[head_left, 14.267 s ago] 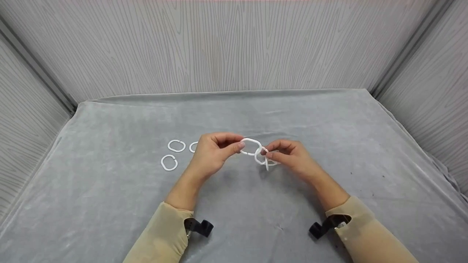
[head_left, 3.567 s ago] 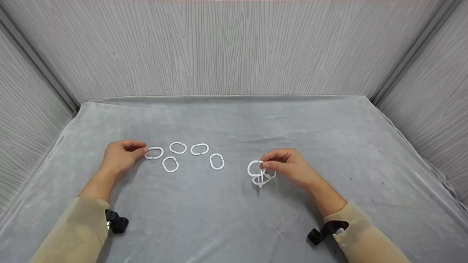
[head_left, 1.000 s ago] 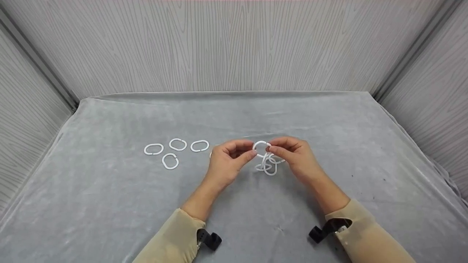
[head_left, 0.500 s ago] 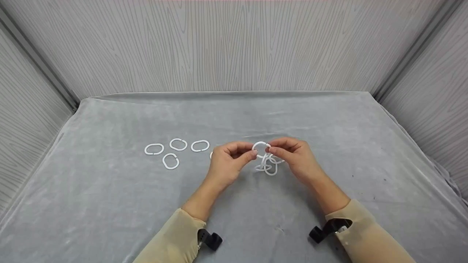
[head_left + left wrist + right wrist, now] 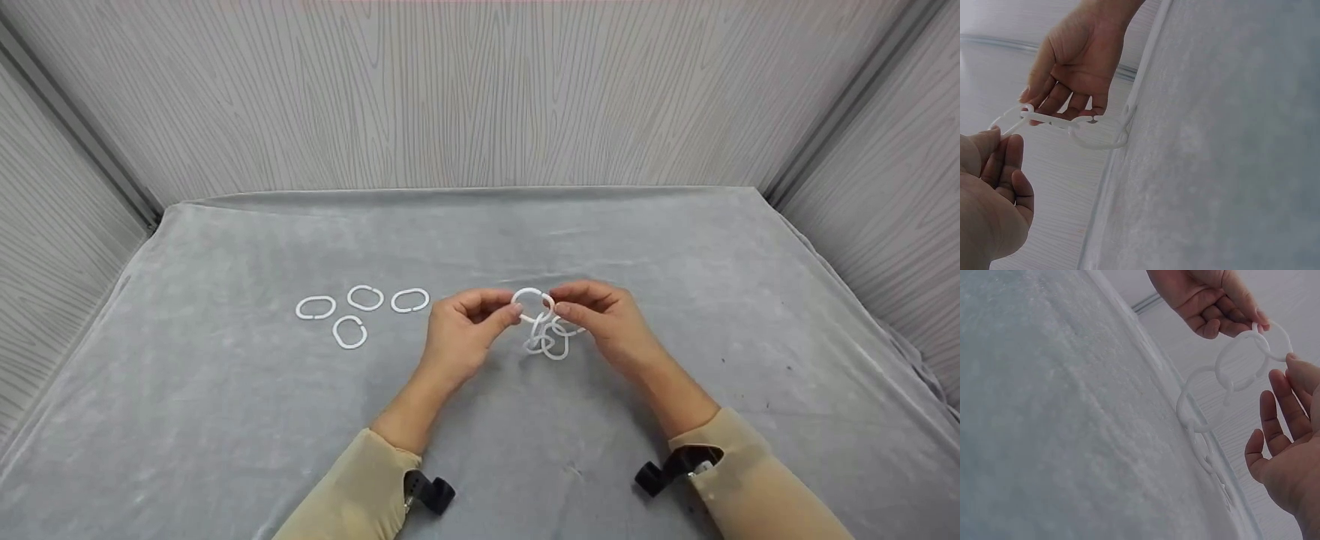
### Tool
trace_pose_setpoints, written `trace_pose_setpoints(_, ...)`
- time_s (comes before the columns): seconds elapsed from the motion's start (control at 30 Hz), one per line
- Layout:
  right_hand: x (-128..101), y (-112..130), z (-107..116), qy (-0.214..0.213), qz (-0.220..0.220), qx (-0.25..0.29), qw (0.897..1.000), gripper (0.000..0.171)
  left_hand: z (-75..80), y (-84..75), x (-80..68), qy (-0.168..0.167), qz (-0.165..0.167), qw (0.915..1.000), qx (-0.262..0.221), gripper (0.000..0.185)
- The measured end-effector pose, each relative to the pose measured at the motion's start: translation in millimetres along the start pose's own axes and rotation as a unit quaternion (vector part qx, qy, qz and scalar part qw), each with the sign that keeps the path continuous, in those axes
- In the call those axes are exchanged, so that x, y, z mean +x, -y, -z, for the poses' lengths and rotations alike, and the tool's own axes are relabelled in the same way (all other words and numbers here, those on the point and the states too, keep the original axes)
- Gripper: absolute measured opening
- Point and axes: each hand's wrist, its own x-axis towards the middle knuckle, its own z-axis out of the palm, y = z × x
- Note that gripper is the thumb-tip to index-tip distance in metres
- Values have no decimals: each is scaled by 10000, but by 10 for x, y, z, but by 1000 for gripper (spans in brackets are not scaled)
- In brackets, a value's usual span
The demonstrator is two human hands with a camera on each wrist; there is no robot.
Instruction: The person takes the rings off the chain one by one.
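Observation:
Both hands are raised over the grey cloth, close together near the middle. My left hand (image 5: 465, 330) pinches the left side of a white plastic chain link (image 5: 531, 289) between thumb and fingers. My right hand (image 5: 611, 319) has its thumb and forefinger at the right side of that same link (image 5: 1289, 340), near its small gap. Below it, further joined links (image 5: 555, 358) hang down as a short chain. In the right wrist view, the chain's linked ovals (image 5: 1181, 396) trail toward the cloth.
Several loose white links (image 5: 349, 346) lie flat on the cloth (image 5: 225, 420) to the left of the hands. Pale wood-grain panels (image 5: 480, 97) stand behind and at both sides. A black wrist camera (image 5: 435, 495) sits at each sleeve cuff.
From the leftmost loose link, my left hand has come over to the chain and taken its top link. In the last half second that link has shifted slightly left; the right hand barely moves.

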Motion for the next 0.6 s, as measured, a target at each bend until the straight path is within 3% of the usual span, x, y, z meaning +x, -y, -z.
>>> trace_pose_setpoints(0.33, 10, -39, 34, 207, -151, 252, 9994, 21, 8, -10, 14, -25, 15, 9999, -138, 17)
trace_pose_setpoints(0.6, 13, -58, 47, 361, -223, 129, 9990, 23, 8, -43, 19, -78, -22, 9998, -161, 13)
